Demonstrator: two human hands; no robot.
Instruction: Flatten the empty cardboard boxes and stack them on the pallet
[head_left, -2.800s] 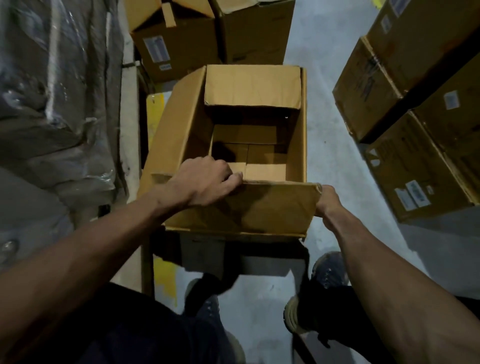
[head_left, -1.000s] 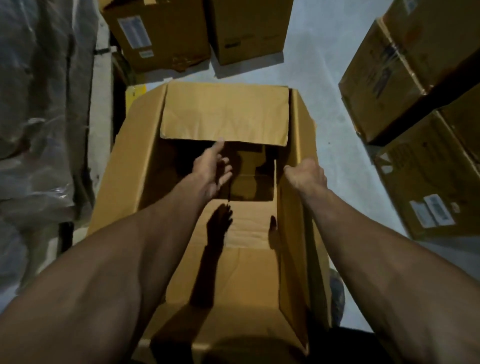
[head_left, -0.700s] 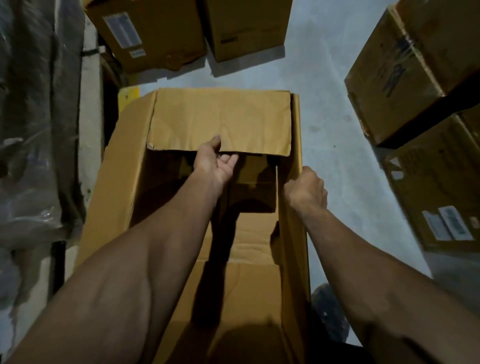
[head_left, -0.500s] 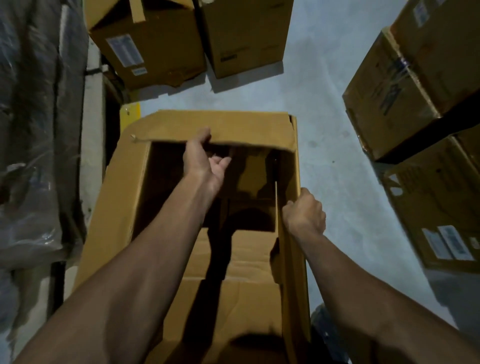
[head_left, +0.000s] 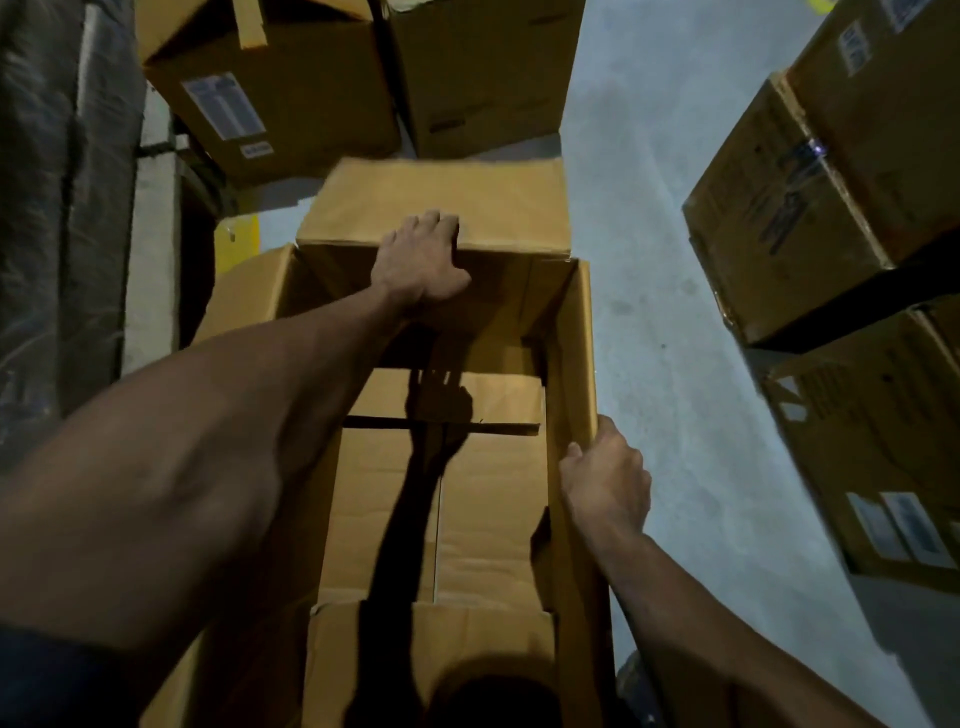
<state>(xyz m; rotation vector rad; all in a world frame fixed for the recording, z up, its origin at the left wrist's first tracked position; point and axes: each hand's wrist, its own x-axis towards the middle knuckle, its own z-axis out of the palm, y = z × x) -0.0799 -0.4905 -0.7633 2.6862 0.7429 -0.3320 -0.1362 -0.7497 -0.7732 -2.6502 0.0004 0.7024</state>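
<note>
An open, empty brown cardboard box (head_left: 488, 499) stands in front of me, seen from above, its bottom flaps showing inside. My left hand (head_left: 423, 260) reaches across it and grips the fold of the far top flap (head_left: 441, 202), fingers curled over the edge; that flap is folded outward, away from me. My right hand (head_left: 605, 478) grips the top edge of the box's right wall. The near flap lies below, partly in my shadow. No pallet is in view.
Two more cardboard boxes (head_left: 291, 88) sit on the grey concrete floor (head_left: 649, 260) beyond the open box. Stacked labelled boxes (head_left: 841, 208) stand at the right. Plastic-wrapped goods (head_left: 47, 208) line the left side. A yellow marking (head_left: 236, 244) shows by the box's far left corner.
My left hand went inside the box, lifted the far flap from below and pushed it outward. My right hand stayed on the right wall, sliding nearer to me.
</note>
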